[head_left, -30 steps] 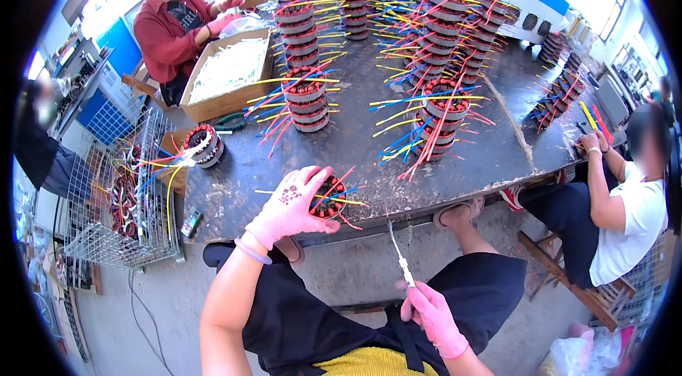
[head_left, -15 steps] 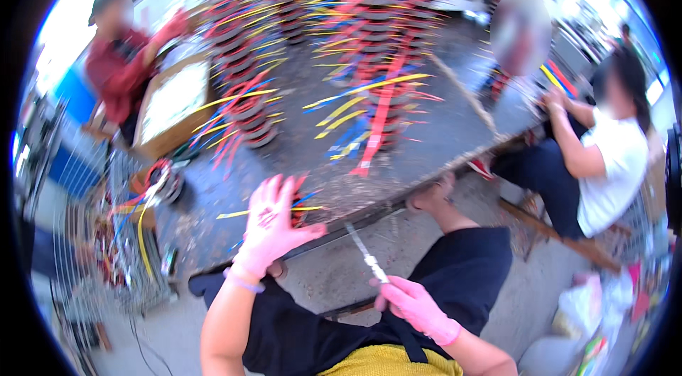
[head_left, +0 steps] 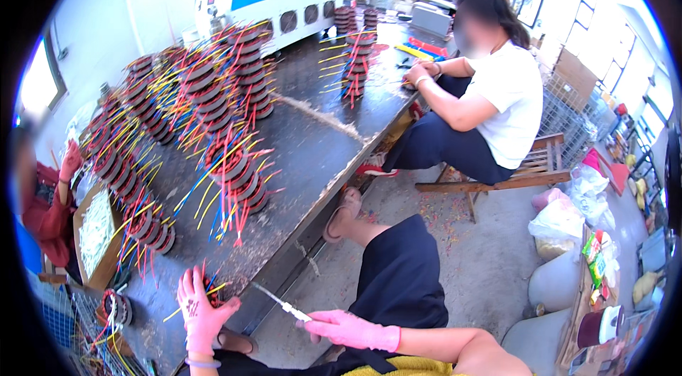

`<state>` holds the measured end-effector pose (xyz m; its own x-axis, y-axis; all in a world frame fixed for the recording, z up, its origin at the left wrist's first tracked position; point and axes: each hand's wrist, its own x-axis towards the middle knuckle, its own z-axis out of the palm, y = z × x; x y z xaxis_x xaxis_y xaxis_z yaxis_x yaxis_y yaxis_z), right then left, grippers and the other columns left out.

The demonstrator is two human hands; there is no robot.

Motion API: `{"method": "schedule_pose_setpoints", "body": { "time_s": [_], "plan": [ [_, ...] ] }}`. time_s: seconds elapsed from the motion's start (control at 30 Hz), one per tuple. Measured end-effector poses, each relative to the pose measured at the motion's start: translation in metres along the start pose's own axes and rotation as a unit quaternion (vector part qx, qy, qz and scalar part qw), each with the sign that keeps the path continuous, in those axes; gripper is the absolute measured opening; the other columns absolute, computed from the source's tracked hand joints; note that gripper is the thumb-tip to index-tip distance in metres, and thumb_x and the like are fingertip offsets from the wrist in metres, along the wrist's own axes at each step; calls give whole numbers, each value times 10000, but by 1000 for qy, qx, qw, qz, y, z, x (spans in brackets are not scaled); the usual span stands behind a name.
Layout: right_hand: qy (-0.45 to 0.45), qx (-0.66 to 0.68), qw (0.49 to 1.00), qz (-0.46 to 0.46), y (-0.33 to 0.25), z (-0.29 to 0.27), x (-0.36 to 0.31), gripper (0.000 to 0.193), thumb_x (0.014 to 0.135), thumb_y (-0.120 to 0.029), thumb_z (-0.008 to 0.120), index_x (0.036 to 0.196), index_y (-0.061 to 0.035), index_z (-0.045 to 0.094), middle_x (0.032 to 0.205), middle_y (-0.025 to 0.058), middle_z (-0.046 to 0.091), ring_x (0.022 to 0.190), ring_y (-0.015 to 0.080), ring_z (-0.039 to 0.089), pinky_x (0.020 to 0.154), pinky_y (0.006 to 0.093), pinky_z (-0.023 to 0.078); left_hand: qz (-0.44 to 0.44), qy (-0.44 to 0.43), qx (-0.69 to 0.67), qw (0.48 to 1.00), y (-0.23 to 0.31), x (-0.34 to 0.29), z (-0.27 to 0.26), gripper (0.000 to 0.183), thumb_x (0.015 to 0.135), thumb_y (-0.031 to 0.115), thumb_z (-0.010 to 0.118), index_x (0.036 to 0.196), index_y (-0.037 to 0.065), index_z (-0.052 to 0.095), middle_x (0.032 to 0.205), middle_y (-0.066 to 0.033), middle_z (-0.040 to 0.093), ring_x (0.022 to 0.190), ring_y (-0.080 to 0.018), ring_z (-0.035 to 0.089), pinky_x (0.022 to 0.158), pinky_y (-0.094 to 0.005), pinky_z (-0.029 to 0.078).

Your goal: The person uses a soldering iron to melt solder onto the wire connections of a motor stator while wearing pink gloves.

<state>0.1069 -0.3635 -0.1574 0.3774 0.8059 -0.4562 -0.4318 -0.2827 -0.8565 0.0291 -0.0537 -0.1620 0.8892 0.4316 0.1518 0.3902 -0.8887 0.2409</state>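
My left hand (head_left: 202,313), in a pink glove with dark marks on its back, rests at the table's near edge with fingers and thumb spread. Partly hidden behind it is a wound motor stator (head_left: 215,296) with red, blue and yellow lead wires; the hand touches or covers its left side. In its pink glove, my right hand (head_left: 349,329) is closed round the white handle of a thin tool (head_left: 288,307). The tool's slim, pale shaft points up and left toward the table edge, just right of the stator. I cannot make out its tip's shape.
Leaning stacks of stators (head_left: 206,95) with wires sticking out stand on the dark table (head_left: 312,145). A co-worker in a white shirt (head_left: 497,102) sits at the right, another in red (head_left: 46,205) at the left beside a cardboard box (head_left: 114,251). Plastic bags (head_left: 565,216) lie far right.
The view has swung to the right, so the table and my hands appear shifted left. My left hand stays spread by the stator, and the right keeps hold of the tool.
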Motion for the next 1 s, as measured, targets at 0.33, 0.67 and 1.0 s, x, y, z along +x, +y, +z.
{"method": "schedule_pose_setpoints", "body": {
  "time_s": [0.33, 0.67, 1.0],
  "plan": [
    [-7, -18, 999, -34, 4, -5, 0, 426, 1041, -457, 496, 907, -58, 563, 691, -13, 515, 661, 96, 475, 651, 287, 421, -5, -16, -2, 1000, -9, -2, 2, 1130, 597, 349, 870, 1503, -27, 308, 1489, -259, 371, 1390, -443, 339, 1167, -506, 271],
    [-21, -2, 1000, 13, 10, 0, -2, 411, 1042, -454, 493, 956, -64, 588, 671, -25, 507, 632, 81, 444, 604, 274, 379, 12, -53, -52, 997, -13, -8, -22, 1175, 530, 277, 911, 1521, 37, 328, 1509, -236, 364, 1381, -429, 367, 1153, -481, 310],
    [-45, 21, 999, 11, 13, 7, 9, 371, 1041, -415, 522, 1065, -61, 629, 679, -31, 529, 625, 62, 474, 573, 249, 384, 1, 2, -54, 999, -13, -14, -39, 969, 536, 320, 894, 1366, -3, 514, 1300, -200, 565, 1207, -386, 543, 1046, -451, 439]
  ]
}}
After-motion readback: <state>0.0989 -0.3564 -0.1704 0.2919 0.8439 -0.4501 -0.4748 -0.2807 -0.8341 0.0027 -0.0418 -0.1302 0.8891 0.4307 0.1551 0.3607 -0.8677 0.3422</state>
